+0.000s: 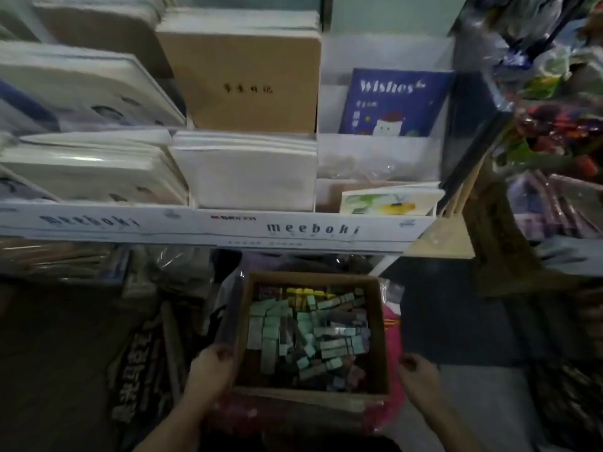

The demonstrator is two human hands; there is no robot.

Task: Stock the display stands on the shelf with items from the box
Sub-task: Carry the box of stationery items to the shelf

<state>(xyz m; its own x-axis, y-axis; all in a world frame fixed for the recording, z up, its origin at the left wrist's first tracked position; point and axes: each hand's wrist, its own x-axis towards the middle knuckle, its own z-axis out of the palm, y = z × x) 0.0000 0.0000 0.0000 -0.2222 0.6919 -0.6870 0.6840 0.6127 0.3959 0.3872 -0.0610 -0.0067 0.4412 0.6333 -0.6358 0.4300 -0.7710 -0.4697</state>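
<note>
Head: L hand (212, 370) grips box (380, 334) edge; R hand (419, 378) fingers (409, 362) curled beside.

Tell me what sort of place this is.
Likely a stationery or gift shop: a shelf strip printed "meeboki", stacked notebooks, a "Wishes" card in a clear display stand, and a cardboard box of small packaged items below.

Open cardboard box low in front of a white shelf.
The brown box (380, 324) sits below the shelf (228, 228), whose front edge reads "meeboki"; its top is open and faces up. Inside lies a loose jumble of small oblong items (306, 334), mostly pale green, some yellow and purple. At the shelf's right end, tiered clear stands (375, 154) hold a blue "Wishes" card (391, 102).
</note>
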